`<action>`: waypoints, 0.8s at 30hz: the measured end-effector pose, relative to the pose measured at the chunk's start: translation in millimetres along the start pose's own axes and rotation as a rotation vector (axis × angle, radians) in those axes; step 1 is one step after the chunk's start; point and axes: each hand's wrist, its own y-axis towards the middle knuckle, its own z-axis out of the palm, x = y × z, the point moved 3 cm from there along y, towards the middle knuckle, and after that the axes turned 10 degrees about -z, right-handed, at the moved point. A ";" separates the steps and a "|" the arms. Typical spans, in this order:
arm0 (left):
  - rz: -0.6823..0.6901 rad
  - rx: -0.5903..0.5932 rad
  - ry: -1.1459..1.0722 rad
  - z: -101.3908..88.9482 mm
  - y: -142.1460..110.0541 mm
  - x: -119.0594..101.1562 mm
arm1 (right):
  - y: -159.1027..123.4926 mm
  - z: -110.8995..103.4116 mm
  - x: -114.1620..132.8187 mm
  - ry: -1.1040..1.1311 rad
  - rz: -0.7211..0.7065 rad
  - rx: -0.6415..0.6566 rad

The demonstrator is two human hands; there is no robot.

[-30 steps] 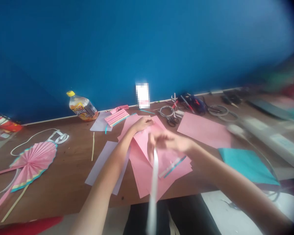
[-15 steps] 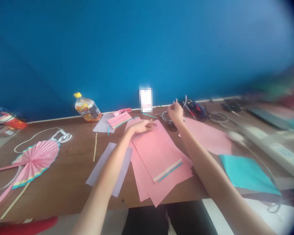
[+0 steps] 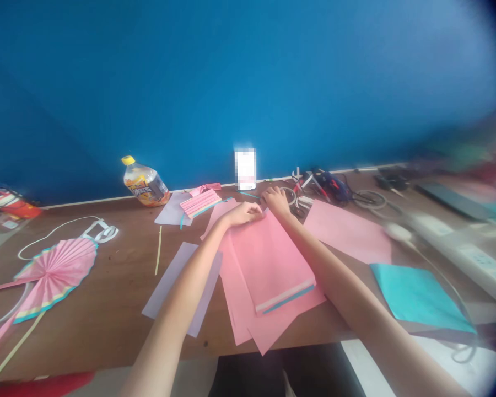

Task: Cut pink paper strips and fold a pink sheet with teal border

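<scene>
Both hands, left [image 3: 243, 214] and right [image 3: 276, 200], on the pink paper stack's [image 3: 270, 264] far edge

hands [image 3: 243, 214]: 2 | bottle [image 3: 144, 182]: 1 | paper fan [image 3: 55, 273]: 1 | teal sheet [image 3: 419, 298]: 1 | lavender sheets [image 3: 182, 286]: 2 (pink pile [image 3: 268, 264] uncountable)

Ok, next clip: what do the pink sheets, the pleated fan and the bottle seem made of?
Pink sheets: matte paper or thin card, flat with crisp edges. Pleated fan: likely the same paper, sharply creased. Bottle: glossy clear plastic, judging by its shine and see-through body.
</scene>
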 end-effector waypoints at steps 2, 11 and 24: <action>0.016 0.037 -0.054 0.1 -0.7 -1.1 | 2.1 -1.4 1.9 0.093 0.008 -0.046; 0.003 0.017 -0.185 -4.8 4.6 10.6 | -0.3 -47.4 4.6 0.971 -0.014 0.327; 0.029 -0.342 0.056 -21.2 5.1 16.9 | -12.7 -64.9 -13.7 0.822 0.013 0.551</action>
